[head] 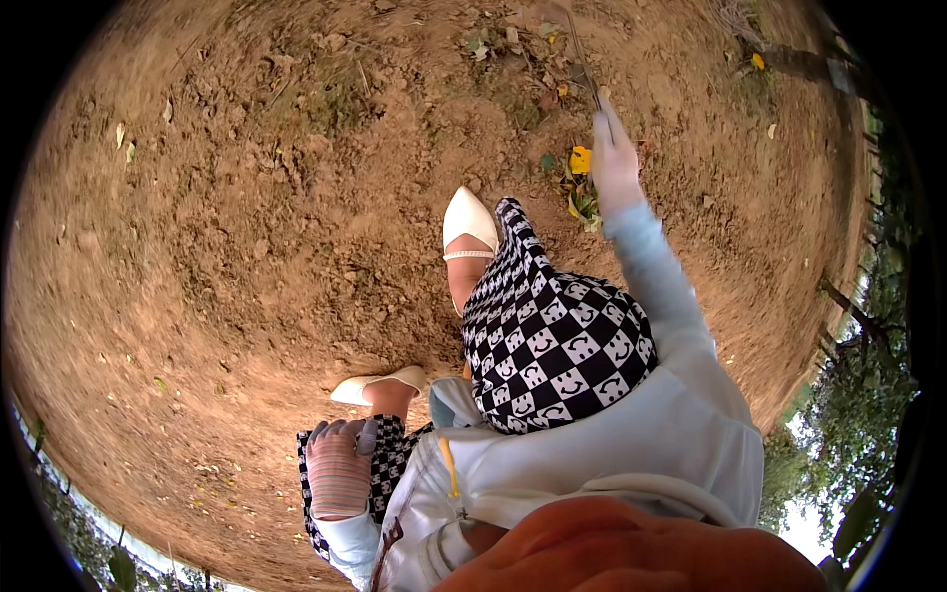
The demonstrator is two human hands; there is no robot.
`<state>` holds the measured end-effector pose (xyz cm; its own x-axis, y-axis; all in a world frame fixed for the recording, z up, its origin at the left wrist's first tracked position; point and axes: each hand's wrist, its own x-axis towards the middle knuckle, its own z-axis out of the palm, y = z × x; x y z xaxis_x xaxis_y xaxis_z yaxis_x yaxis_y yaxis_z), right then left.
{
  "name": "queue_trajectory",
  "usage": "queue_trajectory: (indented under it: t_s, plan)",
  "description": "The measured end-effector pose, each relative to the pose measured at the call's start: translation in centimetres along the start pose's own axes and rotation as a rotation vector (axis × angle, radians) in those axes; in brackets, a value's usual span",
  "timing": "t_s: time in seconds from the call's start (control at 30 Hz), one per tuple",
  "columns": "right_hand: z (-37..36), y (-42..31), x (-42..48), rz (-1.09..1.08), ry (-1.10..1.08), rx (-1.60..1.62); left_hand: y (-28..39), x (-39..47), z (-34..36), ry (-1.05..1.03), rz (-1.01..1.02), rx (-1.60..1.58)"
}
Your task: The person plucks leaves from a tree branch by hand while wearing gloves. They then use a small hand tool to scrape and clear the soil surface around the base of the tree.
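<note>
My right hand (pixel 615 159), blurred by motion, is stretched forward over the soil with a long thin tool handle (pixel 583 63) in its grip. The handle runs up to the top edge of the view, where its far end is too blurred to identify. A yellow leaf (pixel 580 160) lies on the ground beside this hand. My left hand (pixel 340 470), in a striped glove with grey fingertips, rests on the knee of my black-and-white checkered trousers (pixel 562 348). Nothing shows in the left hand; its fingers bend over the knee.
Bare brown soil (pixel 259 259) with crumbly clods spreads around me. My white pointed shoes (pixel 469 214) stand on it. Dry leaves and litter (pixel 518 52) lie ahead. A tree trunk (pixel 806 65) stands at upper right, with leafy trees (pixel 851 392) along the right rim.
</note>
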<state>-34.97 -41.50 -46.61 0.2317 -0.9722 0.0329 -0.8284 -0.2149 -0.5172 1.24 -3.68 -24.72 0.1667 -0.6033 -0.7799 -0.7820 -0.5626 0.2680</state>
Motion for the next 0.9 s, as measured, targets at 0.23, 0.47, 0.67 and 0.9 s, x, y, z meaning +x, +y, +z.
queue_trajectory:
  t_s: [0.23, 0.47, 0.67, 0.9]
  plan:
    - [6.9, 0.6, 18.1, 0.003, 0.093, -0.032, -0.8, 1.2, -0.9, -0.054, -0.031, 0.092]
    - [8.2, 1.7, 19.4, 0.062, -0.027, 0.026, -1.6, 1.5, 0.1, -0.030, -0.078, 0.059]
    - [2.2, 2.0, 9.0, 0.399, -0.241, 0.114, -0.9, 1.1, 0.3, 0.003, -0.020, 0.044]
    - [-0.4, 1.7, 5.8, 0.434, 0.075, 0.442, 0.4, -0.1, 0.8, 0.019, 0.006, 0.089]
